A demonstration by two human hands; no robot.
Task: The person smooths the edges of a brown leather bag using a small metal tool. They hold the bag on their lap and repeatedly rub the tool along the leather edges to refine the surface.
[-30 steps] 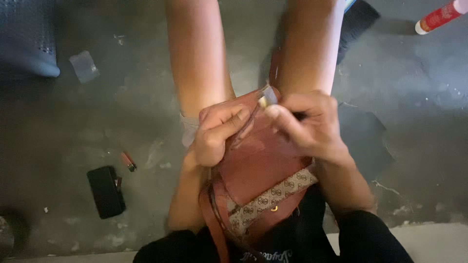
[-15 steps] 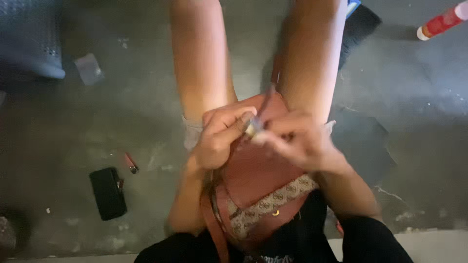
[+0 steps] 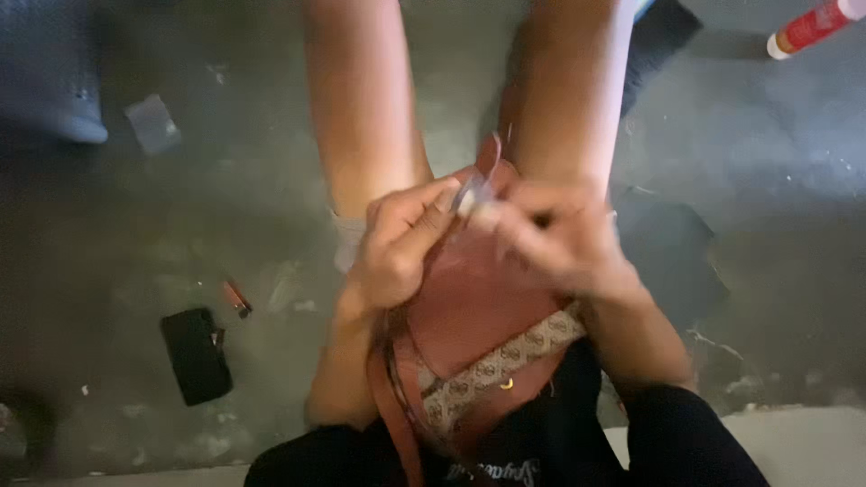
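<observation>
Fingers of both hands are brought together over a reddish-brown leather bag (image 3: 478, 307) that is rested on the lap, between the bare legs, so that it is kept steady while its top edge is worked on. The bag's top is gripped by the left hand (image 3: 397, 248), its fingers curled and pressed together, thumb toward the middle, apparently to keep the leather taut. A small pale, shiny piece (image 3: 471, 192) at the bag's upper edge is pinched between the fingertips of the right hand (image 3: 559, 239); the hand is blurred, so what exactly is pinched cannot be told. A patterned beige band (image 3: 496, 356) is seen across the bag's lower part, and a brown strap (image 3: 397, 424) is draped down near the body.

On the grey concrete floor (image 3: 225, 207), well apart to the left, a flat black case (image 3: 196, 354) and a small red-and-dark stick (image 3: 237, 298) are laid within reach. A red and white tube (image 3: 812, 25) is left at the upper right corner.
</observation>
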